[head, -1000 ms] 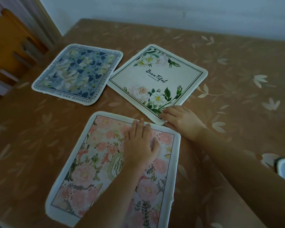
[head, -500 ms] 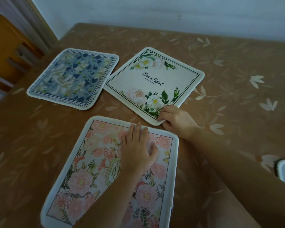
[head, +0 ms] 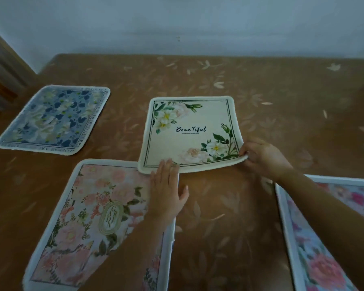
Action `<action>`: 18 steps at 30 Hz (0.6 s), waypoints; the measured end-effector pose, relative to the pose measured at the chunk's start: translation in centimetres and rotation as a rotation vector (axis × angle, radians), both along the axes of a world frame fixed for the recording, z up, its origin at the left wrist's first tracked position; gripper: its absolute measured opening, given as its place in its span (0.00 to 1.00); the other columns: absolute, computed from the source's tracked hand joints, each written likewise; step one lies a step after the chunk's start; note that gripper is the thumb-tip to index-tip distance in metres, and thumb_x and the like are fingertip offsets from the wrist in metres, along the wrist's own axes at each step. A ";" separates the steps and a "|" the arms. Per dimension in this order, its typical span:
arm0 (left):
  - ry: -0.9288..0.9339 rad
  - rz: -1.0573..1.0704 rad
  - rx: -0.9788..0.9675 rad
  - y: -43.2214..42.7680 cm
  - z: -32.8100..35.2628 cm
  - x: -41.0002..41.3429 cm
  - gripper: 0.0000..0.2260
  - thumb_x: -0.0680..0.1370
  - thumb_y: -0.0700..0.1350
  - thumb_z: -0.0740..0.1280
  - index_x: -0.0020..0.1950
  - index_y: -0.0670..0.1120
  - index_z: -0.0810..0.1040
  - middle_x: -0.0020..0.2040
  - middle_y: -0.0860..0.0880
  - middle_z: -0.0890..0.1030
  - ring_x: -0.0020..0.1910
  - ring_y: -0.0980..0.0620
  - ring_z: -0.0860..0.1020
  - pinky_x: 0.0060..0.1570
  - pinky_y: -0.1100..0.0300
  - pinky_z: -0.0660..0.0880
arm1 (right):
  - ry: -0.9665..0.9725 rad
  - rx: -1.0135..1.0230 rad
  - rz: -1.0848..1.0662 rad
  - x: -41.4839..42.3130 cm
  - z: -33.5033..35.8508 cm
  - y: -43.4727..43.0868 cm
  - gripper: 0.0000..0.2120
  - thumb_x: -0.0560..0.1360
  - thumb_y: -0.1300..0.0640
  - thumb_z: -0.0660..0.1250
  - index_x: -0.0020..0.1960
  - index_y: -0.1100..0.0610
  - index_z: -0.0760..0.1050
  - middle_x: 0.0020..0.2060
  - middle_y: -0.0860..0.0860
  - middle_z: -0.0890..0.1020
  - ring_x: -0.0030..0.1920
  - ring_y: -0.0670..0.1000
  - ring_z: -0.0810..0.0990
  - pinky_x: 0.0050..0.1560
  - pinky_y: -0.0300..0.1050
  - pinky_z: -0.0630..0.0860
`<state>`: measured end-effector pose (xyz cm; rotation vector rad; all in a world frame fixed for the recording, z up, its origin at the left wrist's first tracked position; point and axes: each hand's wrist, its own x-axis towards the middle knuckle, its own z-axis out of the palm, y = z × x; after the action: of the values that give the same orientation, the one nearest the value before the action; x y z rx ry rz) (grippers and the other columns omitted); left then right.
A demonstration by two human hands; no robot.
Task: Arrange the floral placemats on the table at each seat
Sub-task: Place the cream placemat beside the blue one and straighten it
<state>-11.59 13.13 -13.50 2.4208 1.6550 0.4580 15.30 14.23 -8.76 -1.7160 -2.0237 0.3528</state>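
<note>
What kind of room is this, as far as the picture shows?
Probably a home dining area: a table under a brown leaf-patterned cloth, floral placemats laid out as for seats, and a plain wall behind.

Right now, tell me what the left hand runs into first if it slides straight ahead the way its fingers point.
The left hand points away from the person, fingertips already at the near edge of the cream "Beautiful" placemat. Going on, it would meet or ride onto that mat first; whether they already touch is unclear.

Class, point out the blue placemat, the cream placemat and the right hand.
blue placemat (head: 55, 120): head view, its printed middle.
cream placemat (head: 190, 129): head view, its lettering.
right hand (head: 263, 157): head view, its back.
</note>
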 end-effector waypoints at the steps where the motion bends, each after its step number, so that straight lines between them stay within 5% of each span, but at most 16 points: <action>1: 0.009 -0.033 0.001 -0.5 0.1 1.5 0.22 0.71 0.44 0.70 0.62 0.39 0.72 0.67 0.37 0.69 0.68 0.38 0.64 0.64 0.38 0.63 | -0.009 -0.007 -0.033 1.3 0.3 -1.1 0.09 0.62 0.71 0.72 0.41 0.62 0.78 0.40 0.58 0.80 0.39 0.59 0.79 0.37 0.46 0.72; 5: 0.080 -0.162 -0.096 -1.2 -0.6 5.9 0.18 0.78 0.49 0.61 0.66 0.47 0.67 0.74 0.46 0.58 0.73 0.46 0.52 0.68 0.44 0.54 | -0.076 0.004 -0.173 6.4 1.1 -5.7 0.10 0.61 0.73 0.72 0.40 0.64 0.79 0.40 0.60 0.81 0.39 0.60 0.79 0.32 0.48 0.73; 12: 0.059 -0.389 -0.214 -3.6 -1.6 11.8 0.25 0.74 0.57 0.63 0.69 0.53 0.64 0.74 0.49 0.57 0.73 0.50 0.49 0.68 0.47 0.47 | -0.046 -0.098 -0.420 14.1 0.6 -14.0 0.11 0.61 0.72 0.73 0.41 0.63 0.78 0.41 0.59 0.80 0.41 0.60 0.79 0.36 0.52 0.75; 18: 0.052 -0.369 -0.350 -6.2 -0.6 14.4 0.27 0.73 0.59 0.64 0.70 0.52 0.63 0.75 0.49 0.53 0.73 0.49 0.45 0.69 0.45 0.44 | 0.056 -0.272 -0.571 15.2 -1.4 -18.9 0.14 0.68 0.64 0.71 0.54 0.62 0.77 0.51 0.60 0.79 0.51 0.61 0.76 0.52 0.55 0.74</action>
<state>2.76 6.95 -14.05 2.4002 1.1454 0.0436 30.46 -4.71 -10.20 -2.3202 -1.4051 0.4849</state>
